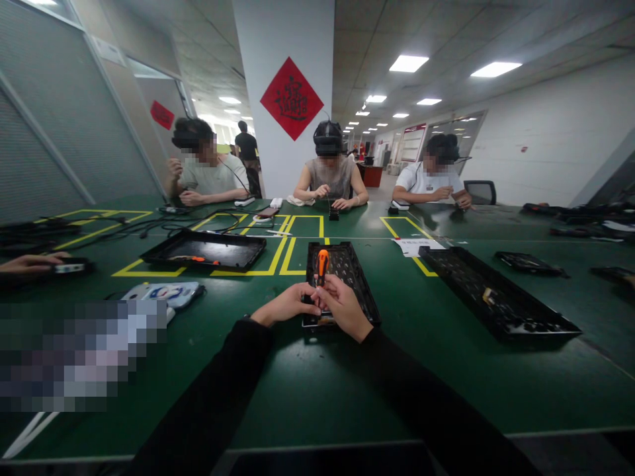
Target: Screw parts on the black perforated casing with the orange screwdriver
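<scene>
Screwdriver (322,263) with an orange handle stands nearly upright between the two hands, its handle rising above the fingers and its tip pointing down toward the near end of the black tray (360,284), where it is hidden behind the knuckles. Its long axis runs almost straight up and down, leaning only slightly. The right hand (344,307) is closed around the lower part of the tool, so it is the nearer hand and the one carrying it. The left hand (286,305) sits just beside it, fingertips pressed in toward the same spot at the tray's near edge; whether it pinches a small part or only steadies the tray cannot be told, since the fingers cover that point. Both hands are close together, touching or nearly so, directly ahead of the body on the green table (307,390). The tray stretches away from the hands, its long side pointing forward. A second, longer black tray (496,297) lies well apart to the right of the right hand, and a flatter one (206,250) lies off beyond the left hand. Three other people sit at the far side of the table, their hands busy with their own work.
</scene>
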Tool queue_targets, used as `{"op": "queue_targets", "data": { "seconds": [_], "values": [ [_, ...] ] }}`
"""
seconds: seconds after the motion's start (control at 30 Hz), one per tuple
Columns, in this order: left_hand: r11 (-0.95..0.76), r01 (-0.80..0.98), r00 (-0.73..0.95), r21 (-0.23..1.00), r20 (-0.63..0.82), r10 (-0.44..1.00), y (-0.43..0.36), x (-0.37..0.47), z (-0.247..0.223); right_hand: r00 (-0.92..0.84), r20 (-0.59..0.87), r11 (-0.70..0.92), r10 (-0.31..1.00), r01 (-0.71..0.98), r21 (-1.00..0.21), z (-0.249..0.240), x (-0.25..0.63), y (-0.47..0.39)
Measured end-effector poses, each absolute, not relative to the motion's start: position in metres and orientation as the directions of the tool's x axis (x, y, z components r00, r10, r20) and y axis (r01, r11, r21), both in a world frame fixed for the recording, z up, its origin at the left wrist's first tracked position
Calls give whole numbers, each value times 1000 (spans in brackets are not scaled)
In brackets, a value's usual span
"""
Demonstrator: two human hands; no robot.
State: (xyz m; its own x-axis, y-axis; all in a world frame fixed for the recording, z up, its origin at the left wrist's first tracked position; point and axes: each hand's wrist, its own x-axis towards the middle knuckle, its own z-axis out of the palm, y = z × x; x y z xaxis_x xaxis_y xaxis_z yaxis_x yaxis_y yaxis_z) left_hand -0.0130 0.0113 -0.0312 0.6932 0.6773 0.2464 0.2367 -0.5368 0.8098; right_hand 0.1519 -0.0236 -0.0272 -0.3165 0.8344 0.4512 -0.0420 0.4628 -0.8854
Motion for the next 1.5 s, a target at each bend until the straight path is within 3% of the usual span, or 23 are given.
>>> {"op": "queue_targets", "data": {
  "seconds": [0.73,0.93,1.17,1.37,1.5],
  "values": [
    [-575,266,717,774,240,654,7,-15,-20,-314,451,472,835,-11,-881,-28,153,-23],
    [-646,520,712,559,133,689,5,-17,-15,-321,442,463,837,-14,-886,-30,152,-23],
    [-549,745,590,379,11,808,-1,0,-4,-265,478,503,838,34,-863,-30,153,-24],
    [-516,821,542,245,-46,839,-4,12,9,-239,495,520,835,51,-852,-29,154,-24],
    [-508,825,538,249,-66,841,-2,12,12,-215,499,518,840,41,-854,-29,153,-25]
  ]
}}
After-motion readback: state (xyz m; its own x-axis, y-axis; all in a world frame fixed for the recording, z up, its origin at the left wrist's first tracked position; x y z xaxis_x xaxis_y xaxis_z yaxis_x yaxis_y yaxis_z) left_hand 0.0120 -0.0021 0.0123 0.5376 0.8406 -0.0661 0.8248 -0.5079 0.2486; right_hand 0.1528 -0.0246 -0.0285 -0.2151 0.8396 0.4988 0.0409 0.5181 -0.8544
